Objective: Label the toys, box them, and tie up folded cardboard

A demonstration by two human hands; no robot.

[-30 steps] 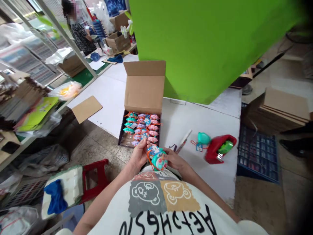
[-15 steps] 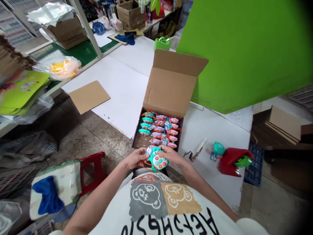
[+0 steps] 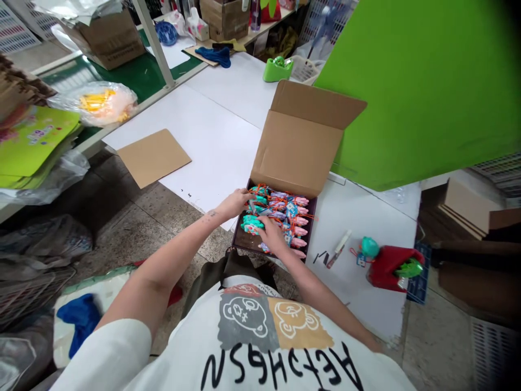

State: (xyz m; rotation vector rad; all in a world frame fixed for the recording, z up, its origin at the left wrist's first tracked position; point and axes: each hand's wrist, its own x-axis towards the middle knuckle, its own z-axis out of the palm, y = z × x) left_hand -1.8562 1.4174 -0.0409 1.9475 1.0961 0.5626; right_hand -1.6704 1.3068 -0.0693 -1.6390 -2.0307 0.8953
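Note:
An open cardboard box (image 3: pixel 241 243) holds rows of small plastic toys with orange cords and blue-and-white tags. Teal ones fill the left column, purple ones (image 3: pixel 278 196) the middle, and pink ones (image 3: pixel 300 221) the right. My right hand (image 3: pixel 273 237) is inside the box, its thumb and fingers closed on a teal toy (image 3: pixel 252 224) at the near end of the left column. My left hand (image 3: pixel 236 203) reaches over the box's left edge, fingers drawn together at the far teal toys; whatever they pinch is hidden.
The raised lid (image 3: pixel 299 141) leans back towards a large green board (image 3: pixel 415 92). Right of the box lie a marker-like stick (image 3: pixel 340 247), a loose teal toy (image 3: pixel 369 247) and a red container (image 3: pixel 393 269). A cardboard sheet (image 3: pixel 154 157) overhangs the white table's left edge.
Both hands have moved forward from in front of my body into the box. The teal toy they held is now in the left column, under my right hand. The view has shifted slightly.

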